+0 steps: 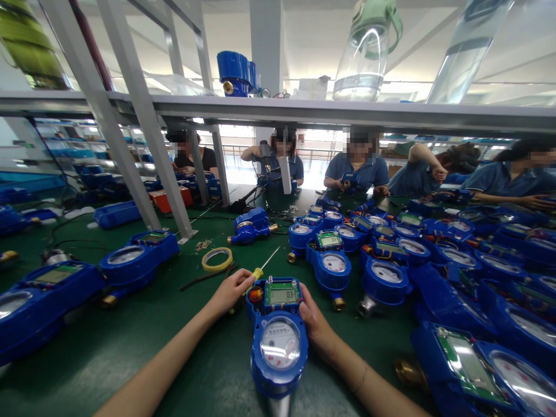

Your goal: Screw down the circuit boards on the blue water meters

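Note:
A blue water meter (279, 347) with a round dial and an exposed green circuit board with a lit display (282, 293) lies in front of me. My right hand (315, 321) grips its right side near the display. My left hand (232, 289) is closed on a yellow-handled screwdriver (258, 273) at the upper left corner of the meter; the shaft points away, up and to the right. Beyond my left hand lie a roll of yellow tape (217, 259) and a dark thin strip (204, 279) on the green table.
Many blue meters (333, 263) crowd the right side, and more (130, 258) stand at the left. Grey metal posts (150, 116) hold a shelf (278, 110) with bottles above. Across the table several people (358, 165) sit working. An orange box (171, 198) sits behind the posts.

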Available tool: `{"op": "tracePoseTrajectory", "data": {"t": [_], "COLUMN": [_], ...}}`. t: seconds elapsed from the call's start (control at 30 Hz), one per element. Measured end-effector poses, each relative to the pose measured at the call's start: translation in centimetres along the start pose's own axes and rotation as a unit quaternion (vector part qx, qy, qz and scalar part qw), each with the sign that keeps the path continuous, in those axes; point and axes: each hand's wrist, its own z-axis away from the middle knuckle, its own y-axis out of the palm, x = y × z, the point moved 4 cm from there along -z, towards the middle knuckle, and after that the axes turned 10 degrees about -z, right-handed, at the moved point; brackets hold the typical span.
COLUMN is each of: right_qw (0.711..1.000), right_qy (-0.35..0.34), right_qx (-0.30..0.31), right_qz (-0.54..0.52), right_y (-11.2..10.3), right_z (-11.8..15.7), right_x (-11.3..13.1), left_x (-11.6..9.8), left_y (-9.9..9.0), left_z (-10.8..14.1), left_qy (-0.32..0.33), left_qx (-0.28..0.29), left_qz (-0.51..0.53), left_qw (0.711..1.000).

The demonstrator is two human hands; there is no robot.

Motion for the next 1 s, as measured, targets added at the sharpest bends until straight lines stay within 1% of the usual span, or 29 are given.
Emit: {"op": "tracePoseTrajectory", "data": {"t": [0.17, 0.3, 0.57, 0.63, 0.77, 1.0], "right_qw": [1.0, 1.0, 1.0, 1.0, 1.0, 1.0], "right_qy": [0.002, 0.005, 0.007, 0.008, 0.01, 0.017], "right_qx": [-0.002, -0.005, -0.01, -0.009, -0.005, -0.018], "right_qz": [-0.004, -0.003, -0.001, -0.003, -0.005, 0.0], "right_y": [0.04, -0.03, -0.04, -0.07, -0.05, -0.13], "right_z": [-0.02, -0.09, 0.14, 0.07, 0.0, 0.25], "right_x": [-0.13, -0.18, -0.13, -0.16, -0.13, -0.16], "left_x": [0.47, 0.46, -0.29, -0.43, -0.34, 0.19], "left_y": [0.48, 0.27, -0.09, -0.04, 0.2, 0.37], "left_z": [0.24, 0.28, 0.66, 0.83, 0.98, 0.65], "left_qy": [0.019, 0.038, 0.077, 0.08, 0.066, 0.039], "left_qx": [-0.029, -0.052, -0.036, -0.03, -0.007, -0.003], "left_qz": [0.055, 0.109, 0.178, 0.186, 0.174, 0.141], "left_qw": [0.998, 0.992, 0.98, 0.979, 0.982, 0.989]}}
